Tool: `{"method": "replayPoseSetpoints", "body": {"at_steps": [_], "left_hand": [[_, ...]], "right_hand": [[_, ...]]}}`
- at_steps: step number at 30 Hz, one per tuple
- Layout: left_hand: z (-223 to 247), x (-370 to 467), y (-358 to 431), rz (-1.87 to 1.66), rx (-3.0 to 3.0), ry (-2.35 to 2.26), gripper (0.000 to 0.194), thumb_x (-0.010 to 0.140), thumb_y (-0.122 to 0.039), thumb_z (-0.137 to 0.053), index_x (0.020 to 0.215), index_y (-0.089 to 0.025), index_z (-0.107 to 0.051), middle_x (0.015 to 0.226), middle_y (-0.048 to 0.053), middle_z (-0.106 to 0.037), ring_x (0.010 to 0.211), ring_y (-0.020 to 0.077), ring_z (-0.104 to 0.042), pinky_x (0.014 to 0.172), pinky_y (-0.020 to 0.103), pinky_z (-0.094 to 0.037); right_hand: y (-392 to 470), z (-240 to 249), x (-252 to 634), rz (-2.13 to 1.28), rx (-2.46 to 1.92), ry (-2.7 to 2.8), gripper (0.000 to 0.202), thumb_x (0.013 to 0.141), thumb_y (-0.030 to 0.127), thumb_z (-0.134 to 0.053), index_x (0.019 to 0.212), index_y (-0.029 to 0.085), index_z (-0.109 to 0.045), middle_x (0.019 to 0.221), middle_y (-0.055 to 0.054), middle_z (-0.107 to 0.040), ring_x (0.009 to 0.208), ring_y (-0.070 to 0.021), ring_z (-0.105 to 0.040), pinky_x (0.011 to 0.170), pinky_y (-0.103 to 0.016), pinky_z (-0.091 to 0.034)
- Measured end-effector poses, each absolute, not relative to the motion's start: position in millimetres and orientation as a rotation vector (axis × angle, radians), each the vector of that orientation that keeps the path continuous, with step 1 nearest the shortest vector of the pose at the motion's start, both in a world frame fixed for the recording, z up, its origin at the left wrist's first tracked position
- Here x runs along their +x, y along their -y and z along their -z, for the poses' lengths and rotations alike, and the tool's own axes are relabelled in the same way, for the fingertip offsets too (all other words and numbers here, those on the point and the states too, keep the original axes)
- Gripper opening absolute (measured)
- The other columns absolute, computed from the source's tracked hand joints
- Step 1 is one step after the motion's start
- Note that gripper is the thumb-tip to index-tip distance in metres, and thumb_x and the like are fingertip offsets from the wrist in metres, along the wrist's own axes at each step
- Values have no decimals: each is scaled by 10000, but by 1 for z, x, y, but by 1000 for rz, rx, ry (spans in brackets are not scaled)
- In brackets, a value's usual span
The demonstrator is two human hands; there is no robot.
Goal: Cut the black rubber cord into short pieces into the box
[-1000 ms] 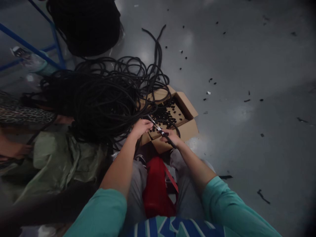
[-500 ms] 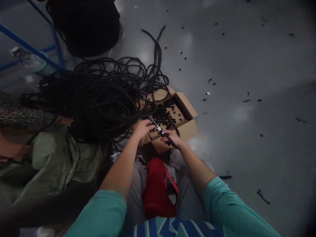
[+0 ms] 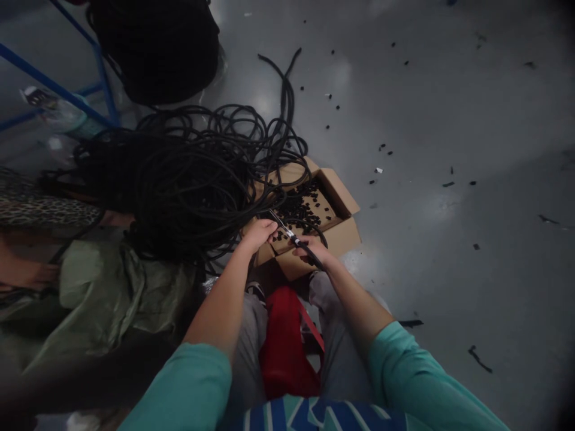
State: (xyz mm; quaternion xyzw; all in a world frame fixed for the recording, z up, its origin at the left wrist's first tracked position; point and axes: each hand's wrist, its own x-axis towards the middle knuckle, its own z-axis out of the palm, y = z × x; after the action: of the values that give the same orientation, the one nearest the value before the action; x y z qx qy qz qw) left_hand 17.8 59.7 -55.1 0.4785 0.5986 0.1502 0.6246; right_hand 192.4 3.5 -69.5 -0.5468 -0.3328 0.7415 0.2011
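Note:
My left hand (image 3: pixel 260 232) is closed in a pinch over the near left side of an open cardboard box (image 3: pixel 344 239). A black cord (image 3: pixel 224 206) from the big tangle runs to its fingers, which hide most of what they grip. Wrapped round the black handles of a pair of scissors (image 3: pixel 286 229), my right hand (image 3: pixel 312 248) is just to the right. The metal blades point up and left, beside my left fingertips. Many short black cut pieces (image 3: pixel 299 209) lie inside the box below both hands.
Left of the box spreads a heap of black cord (image 3: pixel 179 173); a large black bundle (image 3: pixel 155 48) stands behind it. Blue metal bars (image 3: pixel 101 84) are at far left. Another person's hand (image 3: pixel 27 269) is beside green cloth (image 3: pixel 135 287). A red stool (image 3: pixel 283 341) is between my legs.
My left thumb has drawn back and the left fingers have closed more tightly. My right hand and the scissors have stayed almost in place.

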Motion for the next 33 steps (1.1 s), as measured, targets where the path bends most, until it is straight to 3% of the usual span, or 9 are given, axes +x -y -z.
{"method": "replayPoseSetpoints", "body": {"at_steps": [7, 12, 20, 24, 29, 33], "left_hand": [[55, 23, -58, -320, 1098, -1480, 264, 819, -244, -408, 579, -148, -463, 501, -37, -472, 373, 49, -379, 418, 199, -289], [54, 30, -53, -316, 1020, -1417, 241, 847, -275, -393, 646, -154, -449, 470, -55, -442, 315, 24, -312, 358, 170, -206], [49, 26, -54, -283, 769, -1372, 328, 817, -432, -456, 685, -134, -502, 433, -65, -400, 273, 10, -262, 319, 171, -142], [53, 24, -55, -378, 738, -1353, 279, 804, -381, -491, 695, -125, -512, 483, -40, -457, 306, 20, -322, 330, 171, -190], [53, 25, -57, -506, 688, -1329, 31, 720, -135, -559, 732, -112, -541, 596, -11, -536, 431, 38, -465, 426, 174, -356], [52, 24, -58, -583, 685, -1373, 172, 660, -83, -602, 811, -117, -526, 651, -3, -580, 497, 64, -534, 491, 206, -422]], "right_hand": [[-4, 73, 193, -2047, -1589, 968, 374, 511, 198, -581, 875, 115, -600, 385, 91, -415, 329, -62, -384, 347, -181, -268], [-4, 76, 196, -2075, -1474, 935, 425, 487, 216, -623, 899, 114, -610, 464, 59, -500, 411, -80, -465, 393, -188, -329], [-5, 72, 198, -2060, -1405, 810, 390, 483, 214, -616, 861, 116, -620, 453, 66, -492, 369, -63, -418, 377, -187, -301], [-3, 77, 200, -2026, -1450, 806, 416, 504, 239, -626, 897, 104, -607, 409, 77, -449, 359, -68, -399, 363, -184, -284], [-3, 87, 204, -1990, -1499, 861, 468, 508, 227, -635, 966, 135, -606, 516, 62, -497, 452, -76, -454, 421, -184, -340], [-5, 85, 207, -1986, -1478, 997, 494, 498, 166, -616, 992, 173, -624, 654, 27, -580, 602, -109, -508, 494, -193, -380]]}}
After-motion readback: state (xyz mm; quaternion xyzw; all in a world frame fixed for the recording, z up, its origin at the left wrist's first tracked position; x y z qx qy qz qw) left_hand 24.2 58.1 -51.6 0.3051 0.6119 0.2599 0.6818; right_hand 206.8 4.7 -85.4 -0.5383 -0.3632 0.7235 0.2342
